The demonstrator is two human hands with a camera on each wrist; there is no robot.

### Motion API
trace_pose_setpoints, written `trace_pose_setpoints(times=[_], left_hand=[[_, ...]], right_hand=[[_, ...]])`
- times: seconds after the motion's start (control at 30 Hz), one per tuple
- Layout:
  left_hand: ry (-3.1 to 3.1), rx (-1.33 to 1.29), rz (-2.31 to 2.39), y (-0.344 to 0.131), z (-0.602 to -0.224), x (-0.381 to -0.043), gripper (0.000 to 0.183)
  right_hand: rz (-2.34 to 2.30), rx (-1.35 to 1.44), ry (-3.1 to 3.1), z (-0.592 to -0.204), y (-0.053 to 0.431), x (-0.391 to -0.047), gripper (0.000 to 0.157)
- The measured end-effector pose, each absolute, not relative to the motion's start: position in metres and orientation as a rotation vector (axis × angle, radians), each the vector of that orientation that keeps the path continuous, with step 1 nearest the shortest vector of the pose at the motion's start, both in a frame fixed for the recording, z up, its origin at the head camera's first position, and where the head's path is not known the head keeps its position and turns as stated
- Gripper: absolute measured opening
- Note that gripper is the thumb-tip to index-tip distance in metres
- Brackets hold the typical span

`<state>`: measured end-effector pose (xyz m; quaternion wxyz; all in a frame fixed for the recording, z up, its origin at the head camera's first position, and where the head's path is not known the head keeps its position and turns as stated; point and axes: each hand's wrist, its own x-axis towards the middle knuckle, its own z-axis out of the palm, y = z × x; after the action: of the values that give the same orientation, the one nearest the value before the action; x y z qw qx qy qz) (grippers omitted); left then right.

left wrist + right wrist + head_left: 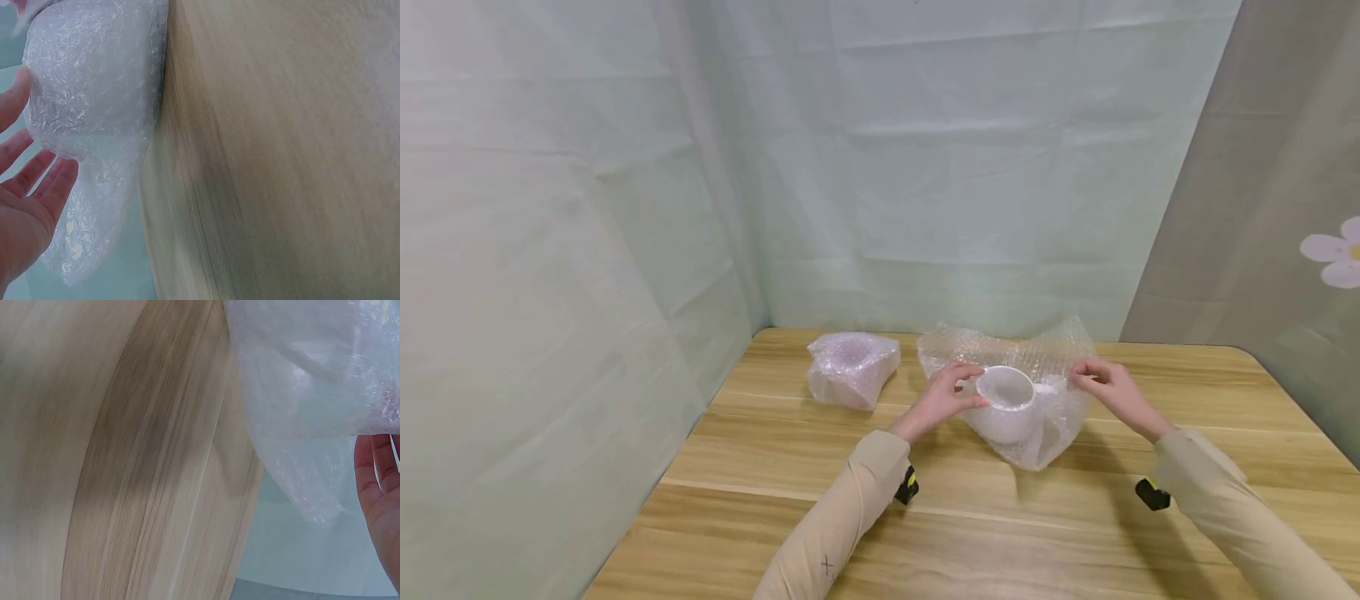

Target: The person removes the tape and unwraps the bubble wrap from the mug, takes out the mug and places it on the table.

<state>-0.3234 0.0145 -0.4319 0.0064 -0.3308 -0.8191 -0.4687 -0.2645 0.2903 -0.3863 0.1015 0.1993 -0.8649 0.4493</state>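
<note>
A white mug [1009, 390] stands upright, partly wrapped in a sheet of clear bubble wrap [1054, 429], its round opening facing up. My left hand [947, 393] holds the mug's left side through the wrap, thumb at the near rim and fingers at the far side. In the left wrist view, the fingers of the left hand [31, 194] lie against the wrapped wall. My right hand [1108, 385] pinches the wrap's right edge beside the mug handle [1045, 388]. The right wrist view shows the right hand [382, 494] at the bubble wrap [306, 381], fingertips partly hidden.
Another bubble-wrapped bundle [852, 371] sits to the left on the wooden table [1000, 550]; its contents are unclear. Pale curtains [955, 167] hang behind and to the left of the table. Part of the wrap stands up near the table's back edge.
</note>
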Motion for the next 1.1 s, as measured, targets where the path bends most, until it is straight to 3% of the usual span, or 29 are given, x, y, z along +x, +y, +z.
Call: trace_pose_setpoints(times=[0.2,0.5,0.7,1.1], left_hand=[[-2.566,-1.024,-1.473,0.014,-0.431,-0.323,0.052],[-2.558,-1.031,-1.472,0.014,-0.434,-0.324,0.052],[-2.559,-1.029,-1.475,0.013,-0.435,-0.324,0.053],[-2.559,-1.032,-1.463,0.014,-0.434,-0.323,0.053]], right_hand=[[1.261,0.471,-2.666,-0.399,0.309,-0.274,0.029],[1.232,0.428,-2.73,-0.399,0.323,-0.268,0.027],[1.217,0.594,-2.776,-0.398,0.334,-0.267,0.012],[1.207,0.942,-2.909,-0.387,0.353,-0.266,0.033]])
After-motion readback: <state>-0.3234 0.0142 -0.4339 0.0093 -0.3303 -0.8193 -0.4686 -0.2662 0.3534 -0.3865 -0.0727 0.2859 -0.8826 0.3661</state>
